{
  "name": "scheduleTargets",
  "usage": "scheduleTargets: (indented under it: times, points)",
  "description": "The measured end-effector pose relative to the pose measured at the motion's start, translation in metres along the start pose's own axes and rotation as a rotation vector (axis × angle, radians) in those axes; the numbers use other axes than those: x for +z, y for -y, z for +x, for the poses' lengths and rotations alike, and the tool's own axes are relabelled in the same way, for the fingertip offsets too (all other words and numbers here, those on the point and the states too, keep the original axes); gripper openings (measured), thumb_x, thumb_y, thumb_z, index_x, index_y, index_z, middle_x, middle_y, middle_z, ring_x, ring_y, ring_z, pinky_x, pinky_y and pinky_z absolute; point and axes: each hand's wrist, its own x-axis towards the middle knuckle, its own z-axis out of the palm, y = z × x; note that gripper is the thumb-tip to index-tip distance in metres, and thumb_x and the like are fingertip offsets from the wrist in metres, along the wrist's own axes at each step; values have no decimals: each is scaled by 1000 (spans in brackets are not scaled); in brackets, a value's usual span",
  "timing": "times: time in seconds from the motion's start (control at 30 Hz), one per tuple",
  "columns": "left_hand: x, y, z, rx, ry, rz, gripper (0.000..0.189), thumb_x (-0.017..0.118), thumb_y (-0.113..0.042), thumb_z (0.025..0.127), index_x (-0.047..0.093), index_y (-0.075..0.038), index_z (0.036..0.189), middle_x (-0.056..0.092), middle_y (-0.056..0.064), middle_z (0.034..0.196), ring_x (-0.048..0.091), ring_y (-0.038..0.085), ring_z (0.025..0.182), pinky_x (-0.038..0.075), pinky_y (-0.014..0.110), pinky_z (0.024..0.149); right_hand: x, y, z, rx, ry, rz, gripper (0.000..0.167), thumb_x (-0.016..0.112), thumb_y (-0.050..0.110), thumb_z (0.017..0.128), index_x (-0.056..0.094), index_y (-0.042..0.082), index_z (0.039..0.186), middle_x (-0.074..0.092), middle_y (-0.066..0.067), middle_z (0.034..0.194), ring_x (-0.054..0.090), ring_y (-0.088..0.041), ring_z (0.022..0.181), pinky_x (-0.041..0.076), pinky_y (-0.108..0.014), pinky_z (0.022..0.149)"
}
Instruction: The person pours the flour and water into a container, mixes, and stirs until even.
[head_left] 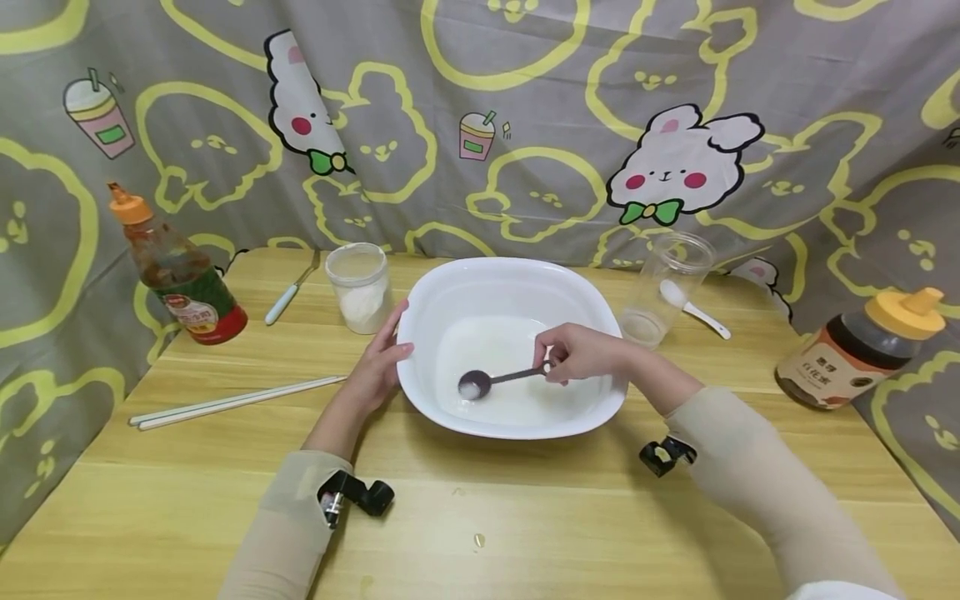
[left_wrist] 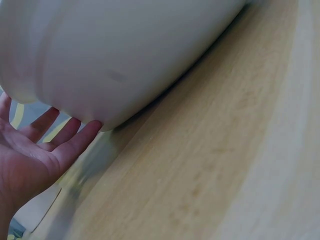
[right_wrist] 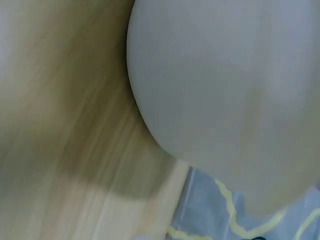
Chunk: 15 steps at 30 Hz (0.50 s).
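A white basin (head_left: 517, 427) stands at the middle of the table with a shallow layer of whitish liquid inside. My right hand (head_left: 588, 352) reaches over its right rim and pinches the handle end of a dark measuring spoon (head_left: 517, 375). Some white stuff lies in the spoon's round bowl, low over the liquid. At the basin's left side my left hand (head_left: 378, 371) rests with its fingers stretched out. In the left wrist view the fingertips (left_wrist: 95, 126) touch the basin's outer wall. The right wrist view shows the basin's outside (right_wrist: 210, 90) but not the right hand.
A jar of white powder (head_left: 360, 287), a blue-handled tool (head_left: 282, 304), chopsticks (head_left: 232, 402) and a red sauce bottle (head_left: 187, 283) are on the left. Rightward are a clear container (head_left: 660, 292), a white spoon (head_left: 697, 312) and a honey bottle (head_left: 855, 350). A patterned curtain (head_left: 525, 192) hangs behind.
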Motion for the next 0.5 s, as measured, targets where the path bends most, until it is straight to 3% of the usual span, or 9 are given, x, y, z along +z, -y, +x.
scheduleTargets:
  times: [0.13, 0.27, 0.4, 0.5]
  points:
    - [0, -1, 0, 2, 8, -3, 69, 44, -3, 79, 16, -23, 139, 22, 20, 134, 37, 34, 109, 46, 35, 77, -10, -1, -20, -8, 17, -15, 11, 57, -2, 75, 57, 4, 83, 49, -3, 56, 43, -14, 51, 36, -23, 49]
    - [0, -1, 0, 3, 13, 4, 69, 45, -4, 79, 16, -23, 139, 22, 19, 134, 39, 32, 108, 46, 35, 76, -23, -2, -32, 50, -64, -64, 11, 57, -2, 74, 57, 5, 82, 49, -3, 56, 45, -15, 51, 38, -25, 47]
    - [0, -1, 0, 3, 12, 7, 70, 46, -5, 79, 15, -23, 139, 22, 21, 134, 45, 26, 102, 47, 33, 74, -32, -3, -28, 123, -182, -126, 10, 55, 0, 75, 56, 3, 84, 52, -5, 57, 46, -16, 53, 35, -26, 47]
    - [0, 0, 0, 4, 12, 4, 70, 46, -4, 79, 15, -23, 139, 23, 21, 133, 46, 25, 100, 47, 33, 73, -31, -5, -15, 163, -244, -101, 11, 54, -1, 75, 56, 2, 85, 52, -6, 57, 44, -17, 53, 34, -26, 49]
